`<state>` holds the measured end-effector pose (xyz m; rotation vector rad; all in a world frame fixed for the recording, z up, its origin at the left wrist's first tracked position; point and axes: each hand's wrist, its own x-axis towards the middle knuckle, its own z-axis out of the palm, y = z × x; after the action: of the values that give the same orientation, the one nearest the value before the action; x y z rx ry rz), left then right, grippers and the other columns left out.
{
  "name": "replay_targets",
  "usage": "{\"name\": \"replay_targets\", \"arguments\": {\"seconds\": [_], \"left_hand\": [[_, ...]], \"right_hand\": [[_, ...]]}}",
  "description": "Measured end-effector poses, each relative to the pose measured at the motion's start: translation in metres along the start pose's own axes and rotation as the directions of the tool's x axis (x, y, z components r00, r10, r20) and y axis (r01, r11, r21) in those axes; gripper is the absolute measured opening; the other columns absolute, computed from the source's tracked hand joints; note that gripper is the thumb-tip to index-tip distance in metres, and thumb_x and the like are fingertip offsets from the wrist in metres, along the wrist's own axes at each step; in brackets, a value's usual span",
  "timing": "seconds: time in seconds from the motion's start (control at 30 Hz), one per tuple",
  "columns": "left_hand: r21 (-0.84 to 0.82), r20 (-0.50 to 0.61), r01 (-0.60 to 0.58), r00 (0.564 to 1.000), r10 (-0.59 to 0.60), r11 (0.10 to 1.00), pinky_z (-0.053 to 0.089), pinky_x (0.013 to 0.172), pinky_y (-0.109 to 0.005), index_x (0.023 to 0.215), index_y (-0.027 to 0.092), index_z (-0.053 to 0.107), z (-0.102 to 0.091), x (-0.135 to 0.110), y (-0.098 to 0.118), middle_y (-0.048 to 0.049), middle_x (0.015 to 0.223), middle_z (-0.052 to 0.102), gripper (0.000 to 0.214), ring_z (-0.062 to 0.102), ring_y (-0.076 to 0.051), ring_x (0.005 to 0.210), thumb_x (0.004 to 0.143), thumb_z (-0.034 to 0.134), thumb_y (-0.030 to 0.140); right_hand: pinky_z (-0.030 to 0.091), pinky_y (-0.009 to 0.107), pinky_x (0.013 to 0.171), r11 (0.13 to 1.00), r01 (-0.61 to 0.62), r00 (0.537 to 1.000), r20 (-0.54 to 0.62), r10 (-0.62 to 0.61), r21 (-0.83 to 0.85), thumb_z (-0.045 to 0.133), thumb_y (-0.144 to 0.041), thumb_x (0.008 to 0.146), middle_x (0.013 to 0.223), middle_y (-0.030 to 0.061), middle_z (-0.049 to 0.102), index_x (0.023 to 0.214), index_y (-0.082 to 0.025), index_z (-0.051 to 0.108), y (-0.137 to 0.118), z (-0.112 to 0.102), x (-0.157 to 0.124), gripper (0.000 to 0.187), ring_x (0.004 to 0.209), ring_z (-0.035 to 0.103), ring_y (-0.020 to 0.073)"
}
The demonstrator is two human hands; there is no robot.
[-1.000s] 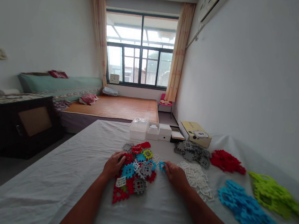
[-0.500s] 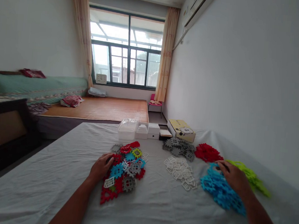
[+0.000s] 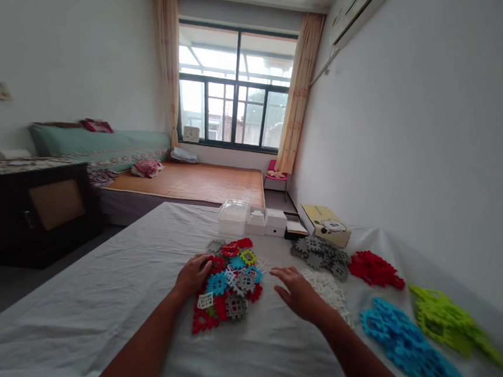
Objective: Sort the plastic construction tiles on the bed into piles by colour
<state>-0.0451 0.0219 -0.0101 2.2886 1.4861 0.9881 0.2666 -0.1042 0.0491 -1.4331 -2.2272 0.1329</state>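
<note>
A mixed heap of flat plastic puzzle tiles (image 3: 229,283) in red, blue, grey, white and yellow-green lies on the white-sheeted table (image 3: 91,303). My left hand (image 3: 191,276) rests on the heap's left edge, fingers curled over a red tile. My right hand (image 3: 297,291) hovers just right of the heap with fingers stretched out and nothing in it. To the right lie sorted piles: white tiles (image 3: 331,289), grey tiles (image 3: 322,254), red tiles (image 3: 374,268), blue tiles (image 3: 405,343) and green tiles (image 3: 446,323).
At the table's far edge stand a clear plastic box (image 3: 232,216), white boxes (image 3: 268,221) and a yellow cardboard box (image 3: 326,223). Beyond are a low bed with a bamboo mat (image 3: 194,180), a dark cabinet (image 3: 33,210) at left, and a white wall close on the right.
My right hand carried a blue tile from the heap to the blue pile, let it go, and has come back empty beside the heap. My left hand stayed on the heap.
</note>
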Motion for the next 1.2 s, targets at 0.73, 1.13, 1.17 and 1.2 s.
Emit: {"name": "replay_targets", "arguments": {"seconds": [0.73,1.13,1.17,1.2], "left_hand": [[-0.017,-0.005,-0.009,1.0,0.009,1.0,0.041,0.094,-0.032,0.101,0.019,0.063,0.001,0.001,0.002,-0.0061,0.109,0.061,0.033,0.055,-0.018,0.103,0.084,0.04,0.037],[-0.024,0.013,0.009,1.0,-0.009,1.0,0.04,0.095,-0.033,0.102,0.022,0.063,-0.001,0.003,0.0,-0.0047,0.111,0.061,0.035,0.055,-0.019,0.105,0.082,0.041,0.041],[-0.023,0.011,0.009,1.0,-0.009,1.0,0.041,0.095,-0.033,0.102,0.022,0.063,-0.001,0.003,0.0,-0.0044,0.111,0.062,0.035,0.055,-0.019,0.105,0.082,0.042,0.041],[-0.02,0.007,0.009,1.0,-0.009,1.0,0.041,0.094,-0.033,0.101,0.022,0.063,-0.002,0.003,0.0,-0.0041,0.111,0.062,0.035,0.056,-0.019,0.105,0.082,0.042,0.041]], "right_hand": [[0.037,0.041,0.095,0.995,0.056,0.947,-0.319,-0.029,0.077,0.051,-0.01,0.069,0.12,0.0074,0.054,0.125,-0.022,0.045,0.007,0.039,0.013,0.058,0.112,0.044,0.0222],[0.045,0.026,0.065,0.949,-0.3,0.916,-0.249,0.314,0.095,0.034,-0.043,0.088,0.08,0.0029,0.069,0.108,-0.023,0.056,0.024,-0.014,-0.02,0.036,0.071,0.064,0.0172],[0.045,0.026,0.065,0.934,-0.345,0.895,-0.267,0.358,0.097,0.035,-0.044,0.088,0.079,0.0026,0.07,0.112,-0.023,0.053,0.034,-0.027,-0.033,0.037,0.071,0.065,0.0175],[0.046,0.026,0.065,0.913,-0.398,0.866,-0.291,0.407,0.092,0.035,-0.044,0.087,0.078,0.0025,0.07,0.113,-0.023,0.052,0.046,-0.04,-0.049,0.038,0.07,0.065,0.0179]]}}
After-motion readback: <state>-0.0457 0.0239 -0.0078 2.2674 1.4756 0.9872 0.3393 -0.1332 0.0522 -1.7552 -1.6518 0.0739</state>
